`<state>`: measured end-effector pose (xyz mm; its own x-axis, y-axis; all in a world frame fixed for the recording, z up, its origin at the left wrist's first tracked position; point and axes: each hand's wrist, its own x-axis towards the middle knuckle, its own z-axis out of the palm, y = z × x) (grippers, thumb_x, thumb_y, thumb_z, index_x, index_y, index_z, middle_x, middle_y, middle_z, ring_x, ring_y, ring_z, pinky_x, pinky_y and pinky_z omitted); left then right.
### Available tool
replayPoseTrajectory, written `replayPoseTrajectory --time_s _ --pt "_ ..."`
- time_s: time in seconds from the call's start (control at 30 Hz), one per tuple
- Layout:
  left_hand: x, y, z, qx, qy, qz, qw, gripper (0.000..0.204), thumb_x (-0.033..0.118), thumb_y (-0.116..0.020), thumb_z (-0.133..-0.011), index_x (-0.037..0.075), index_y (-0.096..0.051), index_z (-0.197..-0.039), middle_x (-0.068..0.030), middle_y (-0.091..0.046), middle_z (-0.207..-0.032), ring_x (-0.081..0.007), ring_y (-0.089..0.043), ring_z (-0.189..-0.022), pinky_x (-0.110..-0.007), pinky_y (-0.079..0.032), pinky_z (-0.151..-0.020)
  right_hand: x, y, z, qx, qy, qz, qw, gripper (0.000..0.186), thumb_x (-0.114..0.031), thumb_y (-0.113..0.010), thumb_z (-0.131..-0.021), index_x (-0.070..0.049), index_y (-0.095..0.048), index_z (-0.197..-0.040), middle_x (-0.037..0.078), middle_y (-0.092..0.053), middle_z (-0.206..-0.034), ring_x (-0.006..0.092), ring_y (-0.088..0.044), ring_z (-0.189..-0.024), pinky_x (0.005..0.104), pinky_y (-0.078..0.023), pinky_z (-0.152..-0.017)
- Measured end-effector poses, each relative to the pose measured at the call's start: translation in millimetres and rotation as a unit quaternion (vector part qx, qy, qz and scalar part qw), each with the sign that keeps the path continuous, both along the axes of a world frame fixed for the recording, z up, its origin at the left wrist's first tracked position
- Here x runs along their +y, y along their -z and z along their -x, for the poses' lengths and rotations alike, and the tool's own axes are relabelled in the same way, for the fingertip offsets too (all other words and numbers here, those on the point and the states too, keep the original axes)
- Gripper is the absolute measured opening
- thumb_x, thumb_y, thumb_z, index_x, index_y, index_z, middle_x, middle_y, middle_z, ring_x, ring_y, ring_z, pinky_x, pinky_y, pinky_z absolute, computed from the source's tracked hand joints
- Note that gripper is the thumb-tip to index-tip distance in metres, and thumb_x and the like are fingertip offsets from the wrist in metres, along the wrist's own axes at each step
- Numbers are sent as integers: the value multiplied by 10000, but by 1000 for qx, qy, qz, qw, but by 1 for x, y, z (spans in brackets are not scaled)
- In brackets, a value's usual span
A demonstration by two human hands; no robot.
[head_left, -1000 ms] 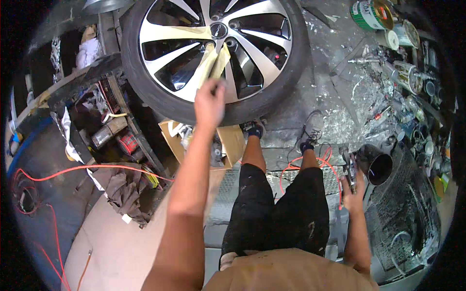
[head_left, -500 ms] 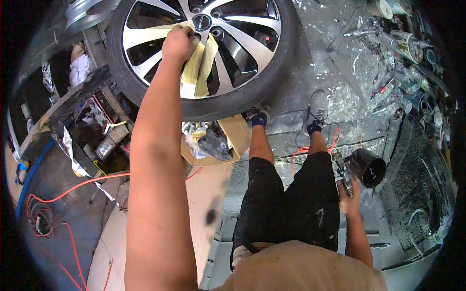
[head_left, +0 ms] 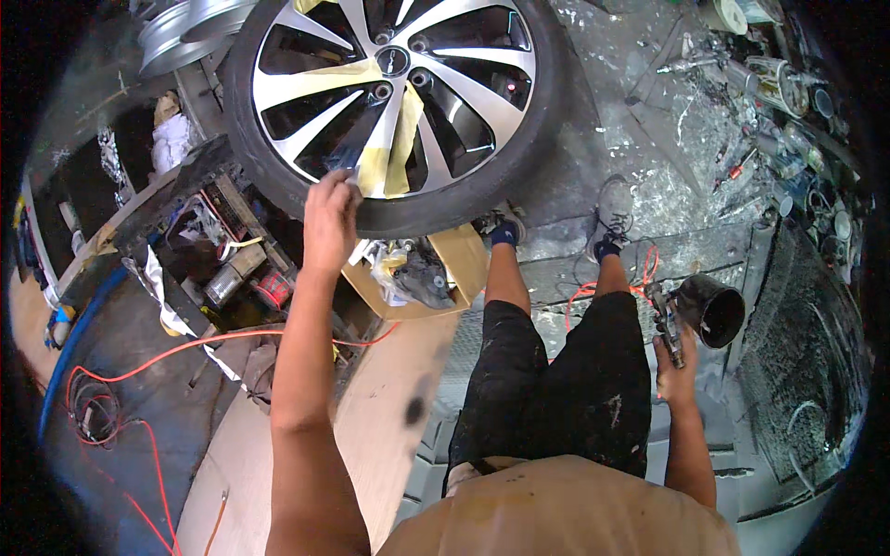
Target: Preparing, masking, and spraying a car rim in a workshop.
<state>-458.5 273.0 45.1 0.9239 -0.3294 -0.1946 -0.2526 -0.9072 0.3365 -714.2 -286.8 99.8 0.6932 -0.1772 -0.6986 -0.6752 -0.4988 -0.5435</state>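
A wheel (head_left: 514,153) with a black tyre and silver-and-black alloy spokes lies at the top. Strips of yellowish masking tape (head_left: 404,139) cover part of a lower spoke, and another tape piece (head_left: 345,74) lies along a left spoke. My left hand (head_left: 331,221) is over the tyre's near-left edge, just left of the lower tape, fingers curled together; whatever they may pinch is hidden. At the right, beside my leg, my right hand (head_left: 677,369) is closed round a spray gun (head_left: 664,320) with a wide black cup (head_left: 709,311).
Below the tyre stands an open cardboard box (head_left: 464,269) with plastic bags and a dark part. A red hose (head_left: 176,345) trails across the left floor. Silver rims (head_left: 171,42) stand at the upper left. Cans, tools and bottles clutter the right edge (head_left: 788,139).
My left hand has drawn back toward me from near the hub to the tyre's near edge, uncovering the left spoke's tape. The right hand keeps its hold on the spray gun.
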Motion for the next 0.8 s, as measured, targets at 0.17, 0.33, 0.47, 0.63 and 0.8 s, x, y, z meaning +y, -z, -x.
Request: replayPoseTrajectory --time_s 0.17,0.33,0.47,0.63,0.8 --pt "-22 -26 38 120 -49 86 988 158 -79 -607 -900 14 -568 -1022 -218 -670 -1243 -447 -620 -1228 -538 -455 -1129 -1 1 -5 -15 0 -9 1000 485 -106 -698 -956 37 -592 -1408 196 -606 -1391 335 -553 -1312 407 -371 -1151" --pt "-40 -19 93 160 -18 120 980 210 -2 -610 -955 10 -551 -1157 -227 -654 -1080 -469 -632 -1049 -525 -508 -1050 -2 10 -3 3 6 -9 1000 469 -64 -734 -942 39 -612 -1383 196 -639 -1342 337 -607 -1257 407 -434 -1107" --pt "-141 -9 61 252 -273 186 910 340 115 -577 -1026 40 -474 -1341 -315 -652 -1102 -520 -645 -1079 -550 -498 -907 1 9 -3 -14 8 -3 1000 480 -64 -738 -940 37 -605 -1390 196 -628 -1351 327 -589 -1286 405 -426 -1117" --pt "-164 86 -34 49 -334 129 932 442 194 -715 -942 2 -580 -1317 -288 -717 -1111 -471 -697 -1057 -490 -530 -937 5 15 4 -3 73 -44 996 442 -49 -666 -961 50 -589 -1385 129 -657 -1290 231 -606 -1182 363 -434 -1071" --pt "-174 139 -101 145 -695 188 678 593 262 -805 -865 -49 -545 -1298 -291 -720 -1127 -446 -709 -1073 -482 -546 -959 12 -5 -17 -43 9 -27 999 386 -96 -687 -974 46 -616 -1326 130 -692 -1146 226 -621 -1092 367 -463 -1010"
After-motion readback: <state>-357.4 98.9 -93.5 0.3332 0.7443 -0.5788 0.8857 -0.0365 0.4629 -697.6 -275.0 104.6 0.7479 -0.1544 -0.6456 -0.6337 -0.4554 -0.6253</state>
